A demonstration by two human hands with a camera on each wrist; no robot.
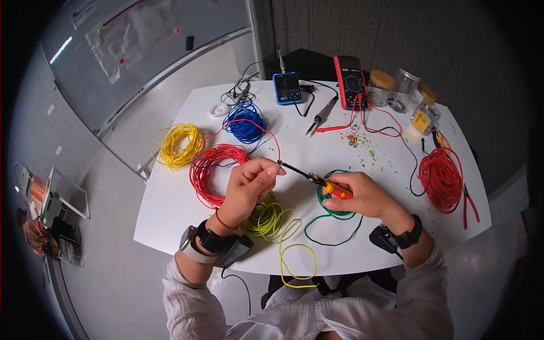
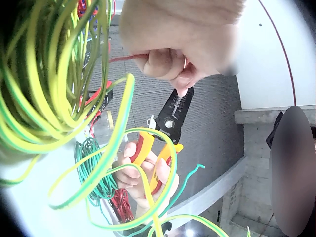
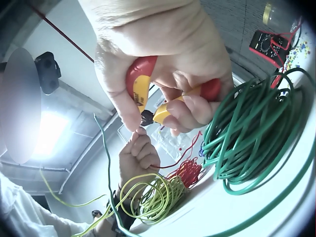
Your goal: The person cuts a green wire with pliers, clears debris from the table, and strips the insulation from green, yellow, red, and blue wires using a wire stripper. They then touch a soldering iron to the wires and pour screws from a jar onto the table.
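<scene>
Left hand (image 1: 253,181): thumb and forefinger pinch a thin red wire (image 1: 277,141) at the black nose of the wire stripper. Right hand (image 1: 365,195): fingers curled round the 2 yellow-and-red handles of that wire stripper (image 1: 338,191), handles spread apart in the right wrist view. The 2 hands sit apart, bridged by the tool.

Key relation: tool's long axis slants from right palm up and across to left fingertips, nose pointing left. Left hand is nearer the wire; it lies right at the nose. Whether wire sits between the blades: cannot tell, fingertips cover it. From the pinch, wire rises away from the body, then arcs left over the blue wire coil (image 1: 245,122).

Close by: yellow-green wire coil (image 1: 263,218) below left hand; green wire coil (image 3: 247,133) beneath right hand; large red wire coil (image 1: 199,180) just left of left hand; yellow wire coil (image 1: 165,148) beyond it.

Farther out, on the white table (image 1: 170,226): soldering iron (image 1: 324,113), blue-cased handheld meter (image 1: 287,88), red multimeter (image 1: 352,85), coloured bits (image 1: 354,137) scattered. Far right: 2nd red coil (image 1: 439,181), red-handled pliers (image 1: 469,207) beside it.
</scene>
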